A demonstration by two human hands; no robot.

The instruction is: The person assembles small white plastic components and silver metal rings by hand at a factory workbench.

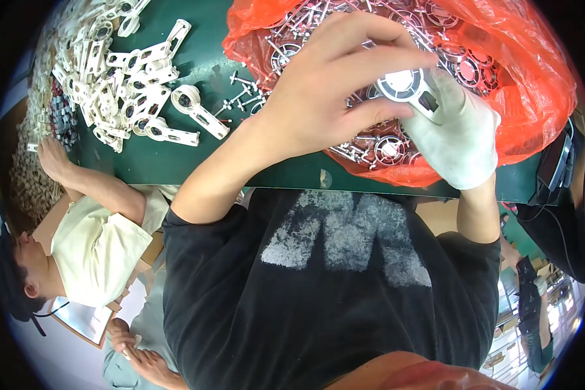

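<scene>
Over the red bag, my bare left hand (335,84) curls its thumb and fingers around the round head of a white plastic part (428,103) with a short handle. A silvery spoked ring (400,83) sits in that head. My right hand (458,133), in a white glove, grips the handle end, and its fingers are partly hidden behind the part. Below and around both hands, many silvery spoked rings and thin rods (390,149) fill the open bag.
The red plastic bag (533,97) spreads over the right of the green table (201,55). A pile of white handled parts (136,84) lies on the left, one loose white part (198,110) nearer me. At far left a co-worker's hand (53,158) reaches onto the table.
</scene>
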